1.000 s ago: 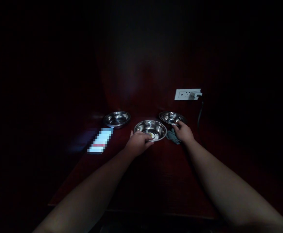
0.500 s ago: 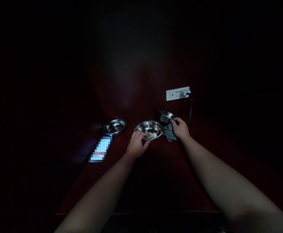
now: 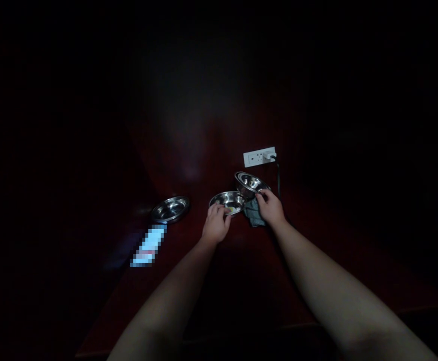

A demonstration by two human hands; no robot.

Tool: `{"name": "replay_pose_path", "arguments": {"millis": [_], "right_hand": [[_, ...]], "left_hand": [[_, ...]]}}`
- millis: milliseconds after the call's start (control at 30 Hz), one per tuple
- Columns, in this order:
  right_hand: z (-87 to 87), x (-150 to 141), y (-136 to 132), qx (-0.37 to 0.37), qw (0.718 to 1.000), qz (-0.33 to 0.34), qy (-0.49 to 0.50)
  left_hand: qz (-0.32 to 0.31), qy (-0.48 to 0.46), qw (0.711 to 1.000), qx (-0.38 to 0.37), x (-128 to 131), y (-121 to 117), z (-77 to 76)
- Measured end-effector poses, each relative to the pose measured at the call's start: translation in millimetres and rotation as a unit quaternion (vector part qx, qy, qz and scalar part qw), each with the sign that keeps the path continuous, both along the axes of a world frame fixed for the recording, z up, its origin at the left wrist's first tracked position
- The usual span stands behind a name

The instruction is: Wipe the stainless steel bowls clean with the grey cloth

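Over a dark-red worktop (image 3: pixel 249 286), the left hand (image 3: pixel 216 226) grasps a shiny round steel bowl (image 3: pixel 236 197) while the right hand (image 3: pixel 271 208) pinches a tilted silvery metal bowl (image 3: pixel 249 184) just behind, which this one-edge hold could let slip.

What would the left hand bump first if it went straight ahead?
Most likely the middle metal bowl: the left hand has its fingers over the near rim, though depth is unclear.

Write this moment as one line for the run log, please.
left hand: at near rim of middle bowl | right hand: holding tilted bowl by rim | cloth: beside right hand | left bowl: on table
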State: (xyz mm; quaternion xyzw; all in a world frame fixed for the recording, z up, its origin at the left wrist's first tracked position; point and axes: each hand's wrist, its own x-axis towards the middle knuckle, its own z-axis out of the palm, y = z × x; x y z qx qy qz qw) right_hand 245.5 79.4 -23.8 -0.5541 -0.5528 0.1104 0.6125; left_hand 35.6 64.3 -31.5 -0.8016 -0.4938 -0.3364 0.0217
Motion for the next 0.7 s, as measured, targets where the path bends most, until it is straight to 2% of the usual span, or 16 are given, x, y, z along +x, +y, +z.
{"name": "replay_pose_path", "arguments": {"millis": [333,700], "right_hand": [[0.3,0.0,8.3,-0.014,1.000,-0.014,-0.015],[2.6,-4.1,8.6,-0.059,0.994,-0.019,-0.086]], "left_hand": [[-0.007,-0.001,1.000,0.008,26.3,33.4,-6.6],[-0.026,-0.035,0.999,-0.014,37.8,53.1,-7.1]]}}
